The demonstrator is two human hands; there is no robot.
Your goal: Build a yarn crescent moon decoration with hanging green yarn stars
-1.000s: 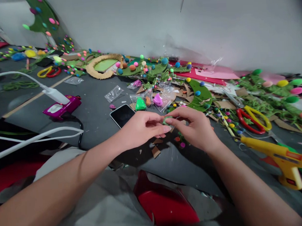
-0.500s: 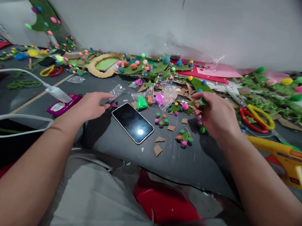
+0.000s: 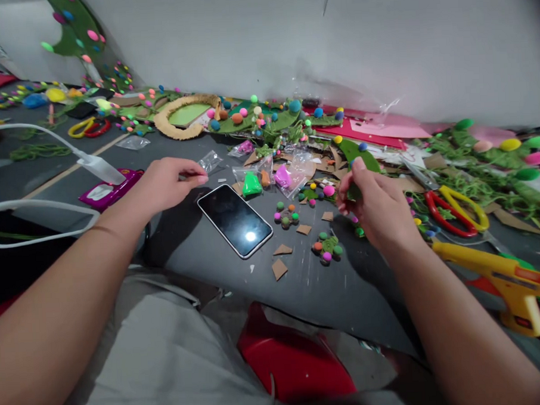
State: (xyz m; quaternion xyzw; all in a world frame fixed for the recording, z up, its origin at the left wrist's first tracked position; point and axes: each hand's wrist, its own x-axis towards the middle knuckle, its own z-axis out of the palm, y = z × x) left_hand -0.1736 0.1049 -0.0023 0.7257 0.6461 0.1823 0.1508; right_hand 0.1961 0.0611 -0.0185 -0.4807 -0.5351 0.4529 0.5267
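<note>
My left hand [image 3: 173, 181] hovers just above the table behind the phone [image 3: 235, 221], thumb and fingertips pinched together. Whatever is between them is too small or hidden to make out. Next to its fingertips lies a small clear plastic bag [image 3: 210, 161]. My right hand [image 3: 377, 207] is curled around a dark green piece [image 3: 354, 191], mostly covered by the fingers. Under and left of it sit clusters of coloured balls, one on green felt [image 3: 328, 246] and another on a greyish base [image 3: 286, 215]. Bags of green clay [image 3: 252, 183] and pink clay [image 3: 283, 177] lie between the hands.
Red and yellow-handled scissors [image 3: 452, 212] and a yellow glue gun [image 3: 501, 270] lie at the right. Cardboard scraps [image 3: 279, 269] are scattered in front. A purple packet [image 3: 104, 198] and a white cable [image 3: 38, 125] are at the left. Decorated green felt [image 3: 279, 123] lines the back.
My left fingers have closed from a reaching spread into a pinch, and the small magenta lump beneath them no longer shows. My right hand has turned slightly, its thumb raised, still holding the green piece.
</note>
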